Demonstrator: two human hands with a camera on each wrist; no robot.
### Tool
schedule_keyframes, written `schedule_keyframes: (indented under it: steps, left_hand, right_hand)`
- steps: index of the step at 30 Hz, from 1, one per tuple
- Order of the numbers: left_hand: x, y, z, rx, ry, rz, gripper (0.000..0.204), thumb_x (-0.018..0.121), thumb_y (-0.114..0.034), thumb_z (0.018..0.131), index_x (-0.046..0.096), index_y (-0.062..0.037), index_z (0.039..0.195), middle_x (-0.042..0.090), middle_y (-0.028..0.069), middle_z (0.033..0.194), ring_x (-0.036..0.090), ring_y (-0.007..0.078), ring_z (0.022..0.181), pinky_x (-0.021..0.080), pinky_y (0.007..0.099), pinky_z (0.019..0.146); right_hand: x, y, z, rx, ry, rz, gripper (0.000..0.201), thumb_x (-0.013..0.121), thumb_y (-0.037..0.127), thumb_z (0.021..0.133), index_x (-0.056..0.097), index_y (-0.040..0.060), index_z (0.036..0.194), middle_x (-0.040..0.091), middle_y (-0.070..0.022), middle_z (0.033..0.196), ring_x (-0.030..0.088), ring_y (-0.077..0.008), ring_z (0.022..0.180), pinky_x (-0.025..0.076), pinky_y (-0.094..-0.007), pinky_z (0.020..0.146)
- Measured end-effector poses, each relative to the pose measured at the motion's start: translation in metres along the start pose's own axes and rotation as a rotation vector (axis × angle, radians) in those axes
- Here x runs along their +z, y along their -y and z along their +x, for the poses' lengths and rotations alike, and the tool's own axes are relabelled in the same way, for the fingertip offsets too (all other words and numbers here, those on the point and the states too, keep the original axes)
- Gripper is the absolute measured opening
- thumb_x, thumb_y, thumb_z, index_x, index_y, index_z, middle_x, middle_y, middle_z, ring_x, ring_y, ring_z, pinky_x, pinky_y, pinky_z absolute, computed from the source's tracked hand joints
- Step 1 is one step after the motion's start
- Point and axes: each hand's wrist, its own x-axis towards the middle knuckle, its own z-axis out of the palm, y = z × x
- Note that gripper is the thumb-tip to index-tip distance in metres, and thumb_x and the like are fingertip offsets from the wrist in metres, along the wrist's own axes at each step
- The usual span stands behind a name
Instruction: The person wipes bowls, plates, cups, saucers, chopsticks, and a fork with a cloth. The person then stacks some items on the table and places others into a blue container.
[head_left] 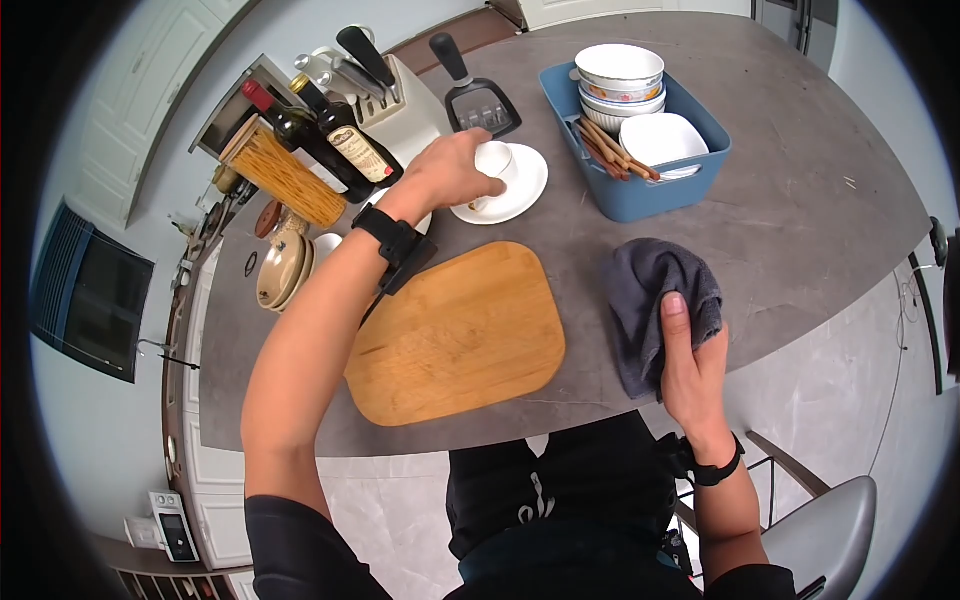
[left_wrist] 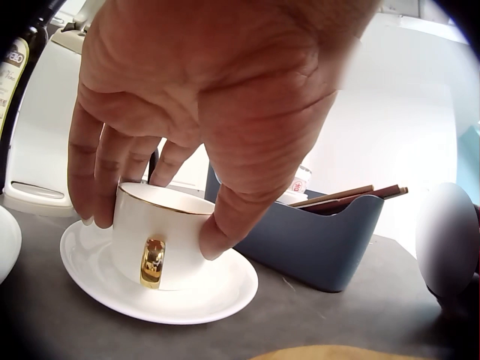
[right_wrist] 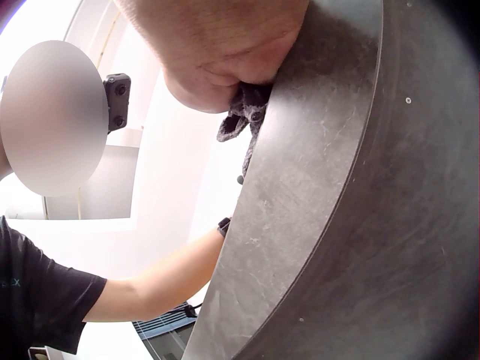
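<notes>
My left hand [head_left: 452, 175] reaches down over a white cup [left_wrist: 184, 244] with a gold rim and a gold handle [left_wrist: 152, 264]. The thumb presses one side of the cup while the fingers curl round the other. Under the cup lies a white saucer [head_left: 528, 185]. On the right, my right hand [head_left: 692, 380] grips a dark grey cloth [head_left: 637, 290], thumb on top, near the table's front edge. In the right wrist view only a bunched bit of that cloth [right_wrist: 235, 126] shows below the hand.
A wooden cutting board [head_left: 460, 340] lies in front. Behind the cloth stands a blue bin [head_left: 655, 200] holding bowls and wooden-handled utensils. At the left are two dark bottles [head_left: 362, 150], a pasta jar [head_left: 285, 175], a knife block [head_left: 412, 110] and stacked bowls [head_left: 280, 270]. A black-handled grater-like tool [head_left: 482, 105] lies behind the saucer.
</notes>
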Motion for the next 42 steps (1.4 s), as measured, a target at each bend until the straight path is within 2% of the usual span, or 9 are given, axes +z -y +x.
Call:
schedule_keyframes:
  steps: [8,18,20,23,25,26,30,35,42]
  left_hand:
    - [-0.011,-0.008,-0.029,-0.018,-0.082,-0.026,0.082,0.083,-0.041,0.077,0.053,-0.002,0.142,0.067,0.0233,0.127,0.064,0.0361,0.12,0.05,0.0417,0.102]
    - [-0.007,-0.02,-0.18,0.039,-0.413,-0.365,0.059,0.075,-0.029,0.09,0.055,-0.0051,0.139,0.068,0.0191,0.123,0.066,0.0301,0.115,0.052,0.0422,0.096]
    - [0.005,-0.029,-0.205,0.05,-0.355,-0.555,0.057,0.074,-0.026,0.093,0.053,-0.0061,0.142,0.066,0.0153,0.13,0.063,0.0265,0.121,0.05,0.0397,0.101]
    - [0.018,-0.058,-0.235,0.084,-0.343,-0.768,0.055,0.071,-0.023,0.097,0.05,-0.0031,0.144,0.062,0.0122,0.137,0.058,0.0214,0.126,0.046,0.0359,0.106]
    - [0.027,-0.07,-0.25,0.176,-0.121,-1.495,0.053,0.068,-0.019,0.1,0.048,0.0009,0.145,0.06,0.0116,0.138,0.055,0.0177,0.13,0.045,0.0342,0.107]
    - [0.023,-0.074,-0.259,0.144,-0.131,-1.561,0.05,0.069,-0.015,0.099,0.047,0.0027,0.141,0.065,0.0108,0.128,0.06,0.0152,0.12,0.048,0.0322,0.104]
    - [0.025,-0.06,-0.285,0.057,-0.116,-1.602,0.054,0.065,-0.011,0.101,0.041,0.0007,0.147,0.062,0.0114,0.134,0.06,0.0142,0.12,0.049,0.0285,0.101]
    - [0.032,-0.066,-0.301,0.116,-0.517,-1.741,0.032,0.066,-0.005,0.098,0.05,-0.0047,0.125,0.066,0.006,0.113,0.062,0.0094,0.105,0.049,0.025,0.091]
    - [0.028,-0.049,-0.297,0.118,-0.458,-1.803,0.019,0.068,-0.011,0.098,0.055,-0.0066,0.111,0.063,0.0002,0.104,0.058,0.0063,0.092,0.046,0.0223,0.084]
  right_hand:
    - [-0.001,0.003,0.001,0.007,0.016,-0.042,0.037,0.054,0.027,0.107,0.064,-0.0079,0.11,0.062,-0.0097,0.08,0.053,-0.0169,0.076,0.046,-0.0336,0.073]
    - [-0.003,0.004,0.002,-0.016,0.053,0.032,0.057,0.045,0.042,0.109,0.058,-0.0093,0.131,0.067,-0.0172,0.125,0.062,-0.0218,0.113,0.045,-0.0355,0.102]
    - [0.001,0.014,-0.001,0.286,0.162,0.34,0.06,0.047,0.042,0.108,0.05,-0.007,0.143,0.059,-0.0152,0.139,0.055,-0.0227,0.129,0.04,-0.0346,0.112]
    - [0.015,0.051,-0.021,0.522,0.411,0.729,0.06,0.048,0.042,0.108,0.05,-0.0061,0.143,0.057,-0.0159,0.142,0.058,-0.0233,0.128,0.045,-0.035,0.11]
    - [0.025,0.068,-0.036,0.518,0.505,0.797,0.058,0.049,0.041,0.108,0.049,-0.0049,0.144,0.055,-0.0169,0.144,0.06,-0.0248,0.126,0.049,-0.0355,0.107]
    - [0.028,0.08,-0.044,0.515,0.574,0.792,0.057,0.049,0.039,0.108,0.047,-0.0044,0.145,0.056,-0.0167,0.143,0.06,-0.0241,0.126,0.048,-0.0355,0.107]
    - [0.03,0.102,-0.05,0.391,0.654,0.613,0.056,0.05,0.037,0.108,0.045,-0.0036,0.145,0.058,-0.014,0.138,0.059,-0.0199,0.124,0.047,-0.0336,0.106]
    - [0.04,0.108,-0.054,0.338,0.612,0.562,0.06,0.049,0.042,0.108,0.045,-0.0045,0.145,0.057,-0.0115,0.136,0.056,-0.0175,0.124,0.045,-0.0319,0.107]
    - [0.051,0.117,-0.048,0.287,0.657,0.461,0.062,0.047,0.045,0.108,0.045,-0.0041,0.145,0.056,-0.0106,0.136,0.053,-0.0165,0.125,0.044,-0.0318,0.106]
